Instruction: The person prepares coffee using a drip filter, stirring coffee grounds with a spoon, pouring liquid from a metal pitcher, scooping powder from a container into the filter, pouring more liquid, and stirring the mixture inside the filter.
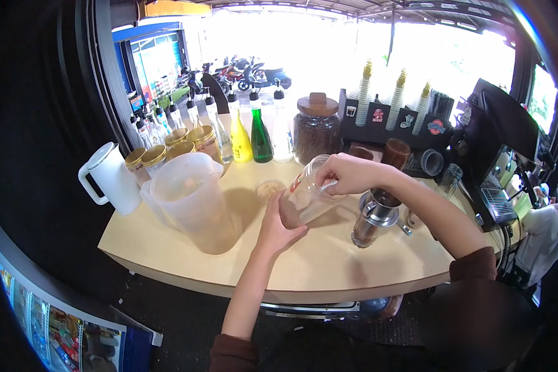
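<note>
My left hand is wrapped round the lower part of a clear jar, which leans over the counter with its mouth up and to the right. Fingers of my right hand are closed on a white spoon at the jar's mouth; the far part of the spoon is hard to make out. Behind the jar lies a round lid. To the right, a metal drip coffee filter sits on a glass with brown liquid in it.
A large translucent pitcher and a white jug stand at left. Pump bottles, gold-lidded jars and a coffee bean jar line the back. Stacked cups and a dark machine are at right.
</note>
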`<move>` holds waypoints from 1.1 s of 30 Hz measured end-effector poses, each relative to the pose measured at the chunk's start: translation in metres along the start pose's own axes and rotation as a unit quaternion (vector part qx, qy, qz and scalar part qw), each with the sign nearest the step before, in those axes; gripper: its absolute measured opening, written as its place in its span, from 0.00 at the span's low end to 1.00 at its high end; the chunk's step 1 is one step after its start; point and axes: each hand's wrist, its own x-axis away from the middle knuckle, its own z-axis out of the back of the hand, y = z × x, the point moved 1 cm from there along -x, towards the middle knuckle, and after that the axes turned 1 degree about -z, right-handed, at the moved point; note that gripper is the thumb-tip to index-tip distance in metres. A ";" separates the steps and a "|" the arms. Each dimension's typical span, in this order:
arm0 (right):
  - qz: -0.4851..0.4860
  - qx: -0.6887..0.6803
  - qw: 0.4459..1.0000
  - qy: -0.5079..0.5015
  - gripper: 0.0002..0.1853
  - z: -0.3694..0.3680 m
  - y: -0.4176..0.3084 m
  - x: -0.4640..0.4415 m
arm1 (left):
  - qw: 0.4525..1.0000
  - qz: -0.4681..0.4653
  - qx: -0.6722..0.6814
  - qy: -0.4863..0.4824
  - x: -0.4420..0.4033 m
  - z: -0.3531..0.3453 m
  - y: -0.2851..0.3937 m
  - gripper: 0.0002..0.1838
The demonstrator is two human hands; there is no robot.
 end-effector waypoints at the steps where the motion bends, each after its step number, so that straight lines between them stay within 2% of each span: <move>1: 0.000 0.000 1.000 0.002 0.10 0.004 0.001 0.004 | 1.000 -0.001 -0.001 0.000 0.000 -0.002 -0.004 0.56; 3: 0.013 -0.015 0.999 0.033 0.12 0.013 -0.001 0.010 | 0.998 0.015 0.059 0.009 -0.001 -0.005 -0.007 0.55; 4: -0.058 -0.046 0.997 0.010 0.13 0.023 -0.014 0.018 | 0.998 0.014 0.057 0.008 0.000 -0.005 -0.005 0.55; 7: -0.023 -0.045 0.998 0.044 0.12 0.026 0.000 0.026 | 1.000 0.022 0.020 0.009 0.000 -0.003 0.000 0.55; 12: -0.017 -0.069 0.993 0.093 0.11 0.034 0.018 0.046 | 0.998 0.058 0.007 0.023 0.003 -0.005 0.010 0.55; 18: -0.034 -0.134 0.981 0.133 0.13 0.048 0.032 0.086 | 1.000 0.018 0.001 0.011 0.001 -0.009 0.006 0.55; 21: -0.029 -0.127 0.982 0.140 0.13 0.052 0.041 0.115 | 0.997 0.029 0.069 0.005 -0.003 -0.014 0.020 0.54; 23: -0.036 -0.151 0.977 0.149 0.12 0.052 0.047 0.136 | 0.997 0.032 0.076 0.014 -0.001 -0.022 0.005 0.54; 33: -0.146 -0.106 0.962 0.204 0.11 0.046 0.050 0.196 | 0.988 0.086 0.128 0.013 -0.005 -0.029 0.003 0.49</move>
